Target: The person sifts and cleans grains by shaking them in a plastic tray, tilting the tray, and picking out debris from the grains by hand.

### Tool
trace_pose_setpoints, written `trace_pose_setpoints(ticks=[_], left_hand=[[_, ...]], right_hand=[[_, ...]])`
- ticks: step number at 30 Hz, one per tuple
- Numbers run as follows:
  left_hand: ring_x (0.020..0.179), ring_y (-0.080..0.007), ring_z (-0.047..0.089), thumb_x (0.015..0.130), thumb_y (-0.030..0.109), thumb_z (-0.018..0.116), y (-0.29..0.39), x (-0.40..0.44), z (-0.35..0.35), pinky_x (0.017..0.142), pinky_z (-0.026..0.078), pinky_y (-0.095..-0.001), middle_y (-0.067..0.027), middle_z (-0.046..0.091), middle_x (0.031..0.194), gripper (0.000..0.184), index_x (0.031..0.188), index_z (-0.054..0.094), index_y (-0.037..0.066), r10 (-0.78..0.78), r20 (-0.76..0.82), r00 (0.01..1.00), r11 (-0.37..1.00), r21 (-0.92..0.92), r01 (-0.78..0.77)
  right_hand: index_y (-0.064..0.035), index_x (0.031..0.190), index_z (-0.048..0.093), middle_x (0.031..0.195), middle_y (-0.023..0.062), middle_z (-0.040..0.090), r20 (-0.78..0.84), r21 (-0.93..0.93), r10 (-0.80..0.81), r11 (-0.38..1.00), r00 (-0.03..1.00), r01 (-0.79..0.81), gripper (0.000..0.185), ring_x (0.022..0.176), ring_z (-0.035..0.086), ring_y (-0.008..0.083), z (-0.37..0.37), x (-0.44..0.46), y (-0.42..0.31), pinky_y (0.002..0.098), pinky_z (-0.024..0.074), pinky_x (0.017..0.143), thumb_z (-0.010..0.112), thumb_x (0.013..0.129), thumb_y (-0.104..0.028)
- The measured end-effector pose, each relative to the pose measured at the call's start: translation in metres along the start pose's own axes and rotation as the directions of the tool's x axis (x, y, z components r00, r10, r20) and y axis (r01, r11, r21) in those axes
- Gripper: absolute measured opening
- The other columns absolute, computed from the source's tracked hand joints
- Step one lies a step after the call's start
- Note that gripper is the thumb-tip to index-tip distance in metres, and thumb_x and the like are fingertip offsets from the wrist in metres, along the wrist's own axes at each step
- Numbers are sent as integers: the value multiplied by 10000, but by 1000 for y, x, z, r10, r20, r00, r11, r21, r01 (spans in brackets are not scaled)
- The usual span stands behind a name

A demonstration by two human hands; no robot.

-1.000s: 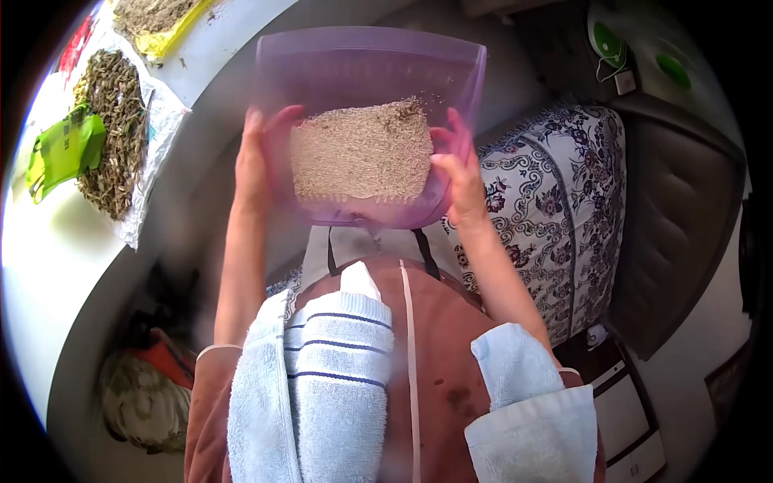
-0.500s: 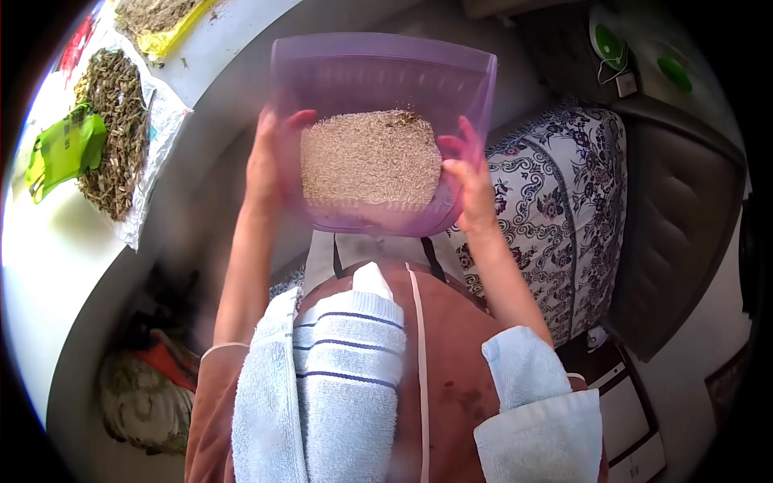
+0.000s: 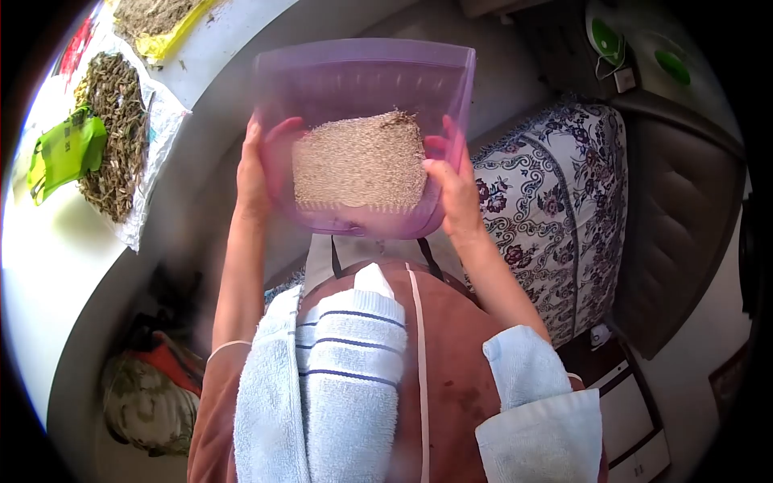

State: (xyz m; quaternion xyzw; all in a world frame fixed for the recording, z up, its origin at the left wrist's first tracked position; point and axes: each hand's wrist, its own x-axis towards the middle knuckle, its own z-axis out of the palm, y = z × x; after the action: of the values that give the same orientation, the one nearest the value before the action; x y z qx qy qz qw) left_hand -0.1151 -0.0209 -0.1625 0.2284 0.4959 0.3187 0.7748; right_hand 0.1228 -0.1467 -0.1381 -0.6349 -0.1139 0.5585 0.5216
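Observation:
A translucent purple plastic bin (image 3: 366,60) is held up in front of my body, its open side towards me. Small pale grains or seeds (image 3: 358,165) lie in a layer inside it, with darker bits at their upper right corner. My left hand (image 3: 256,173) grips the bin's left side, fingers wrapped behind the wall. On the opposite side my right hand (image 3: 455,181) holds the wall, thumb on the near side and fingers seen through the plastic.
On the white counter (image 3: 48,266) at left lie dried brown plant pieces (image 3: 113,137) on a white bag, a green packet (image 3: 68,153) and a yellow bag (image 3: 173,40) of greyish material. A floral-covered seat (image 3: 555,209) and dark padded backrest (image 3: 680,217) stand at right.
Both hands have shifted the bin a little to the left. The grains inside have slid slightly, and their outline differs. The surroundings look the same.

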Motion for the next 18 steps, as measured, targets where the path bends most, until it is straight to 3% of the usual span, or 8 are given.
trace_pose_setpoints(ticks=[2, 4, 6, 10, 11, 14, 15, 18], left_hand=[[1127, -269, 541, 975, 408, 355, -7, -16, 32, 971, 431, -386, -162, 507, 1286, 542, 1459, 270, 182, 64, -67, 996, 992, 113, -56], [1303, -210, 371, 1000, 344, 339, -32, -29, 60, 1079, 296, -338, -116, 340, 1449, 524, 1466, 247, 123, 292, -66, 954, 931, 246, -269], [1302, -175, 356, 1005, 318, 334, -46, -44, 89, 1085, 277, -327, -93, 338, 1447, 518, 1469, 225, 117, 310, -55, 949, 943, 142, -300], [1070, -265, 530, 968, 418, 382, -43, -25, 40, 962, 407, -409, -159, 514, 1221, 572, 1469, 219, 196, 166, 11, 986, 986, -31, -166], [1057, -273, 546, 959, 439, 386, -36, -18, 24, 949, 426, -426, -168, 526, 1214, 586, 1470, 219, 207, 125, -11, 992, 991, -36, -125], [1042, -290, 565, 955, 453, 389, -9, -10, -11, 917, 460, -436, -185, 535, 1204, 592, 1467, 228, 203, 36, 42, 998, 998, -50, -34], [1062, -294, 562, 964, 440, 378, -7, -9, -14, 938, 452, -428, -189, 538, 1210, 583, 1467, 229, 187, 20, 42, 999, 995, -94, -16], [1100, -281, 554, 985, 409, 344, -8, -13, -1, 972, 435, -400, -179, 522, 1265, 550, 1465, 244, 159, 82, -4, 997, 994, 71, -81]], right_hand=[[-90, 1424, 350, 1232, 93, 497, 68, 78, 114, 990, 991, -119, 703, 1090, 536, 198, -29, 18, -6, 326, 440, 944, 564, 755, -114], [-98, 1418, 366, 1223, 90, 508, 195, 160, 124, 975, 973, -157, 706, 1062, 557, 207, -67, 36, -8, 345, 472, 907, 549, 737, -119], [-93, 1422, 362, 1227, 83, 512, 241, 193, 119, 967, 963, -167, 719, 1084, 546, 200, -87, 39, -9, 327, 454, 927, 544, 727, -122], [-63, 1436, 326, 1346, 96, 460, 107, 59, -34, 998, 994, 28, 752, 1252, 440, 227, -61, 21, -2, 335, 334, 1061, 561, 727, -152], [-48, 1432, 335, 1359, 99, 444, 108, 149, 0, 989, 994, -17, 733, 1256, 416, 185, -42, 9, 1, 278, 305, 1054, 563, 737, -90], [-28, 1415, 347, 1268, 90, 490, 0, -70, -152, 986, 988, 152, 692, 1125, 483, 167, 9, -12, 14, 278, 369, 987, 565, 760, -82], [-26, 1408, 356, 1238, 87, 500, 5, -68, -93, 993, 996, 93, 680, 1102, 493, 163, 10, -11, 9, 278, 378, 975, 562, 763, -84], [-21, 1375, 398, 1130, 84, 536, 38, -9, 95, 995, 995, -95, 634, 1052, 522, 168, -6, 6, -12, 293, 412, 936, 558, 766, -87]])
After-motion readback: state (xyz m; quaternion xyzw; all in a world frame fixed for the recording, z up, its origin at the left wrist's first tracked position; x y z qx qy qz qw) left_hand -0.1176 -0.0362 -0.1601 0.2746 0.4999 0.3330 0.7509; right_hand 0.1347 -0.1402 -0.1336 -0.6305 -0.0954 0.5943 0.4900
